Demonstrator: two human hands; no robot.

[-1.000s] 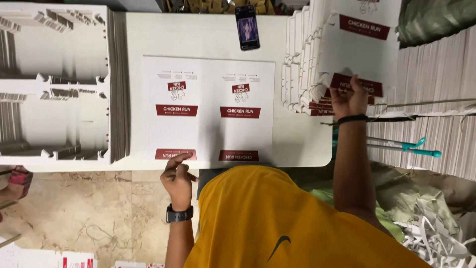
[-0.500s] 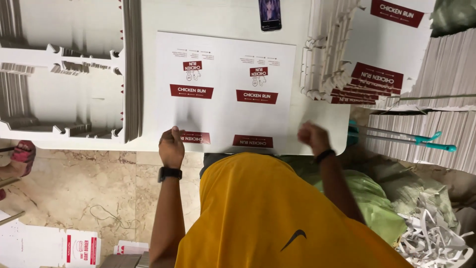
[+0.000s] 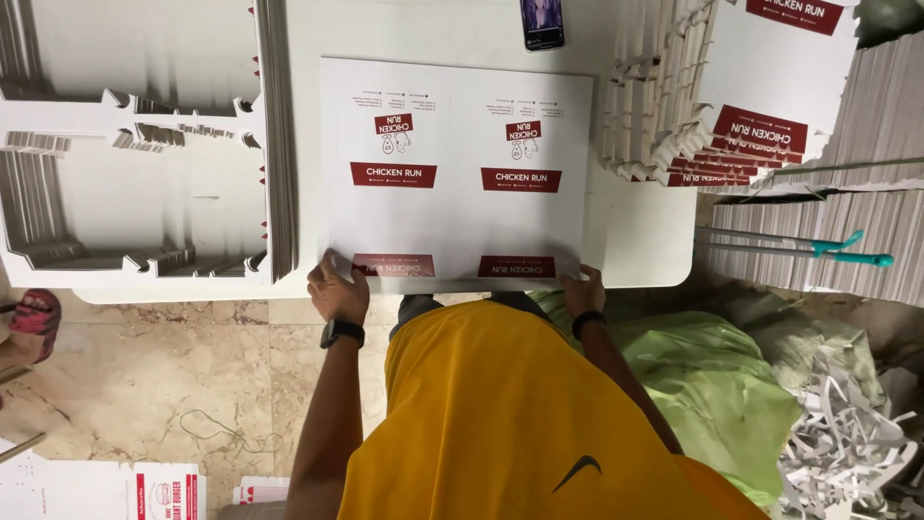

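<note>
At table edge, left hand (image 3: 338,288) and right hand (image 3: 583,290) — fingers curled, gripping printed cardboard sheet (image 3: 456,169).

I log one flat white carton sheet (image 3: 457,173) with dark red label panels, centre of the surface; printed blanks stack (image 3: 760,106) to its right; plain white stack (image 3: 135,164) left; phone screen (image 3: 542,21) at far edge; red-and-white box (image 3: 144,493) on floor.

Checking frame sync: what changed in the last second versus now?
The right hand left the stack of printed blanks at the right and came down to the near right corner of the flat printed sheet. The left hand stays at the sheet's near left corner. Sheet, phone and white stacks unchanged.
</note>
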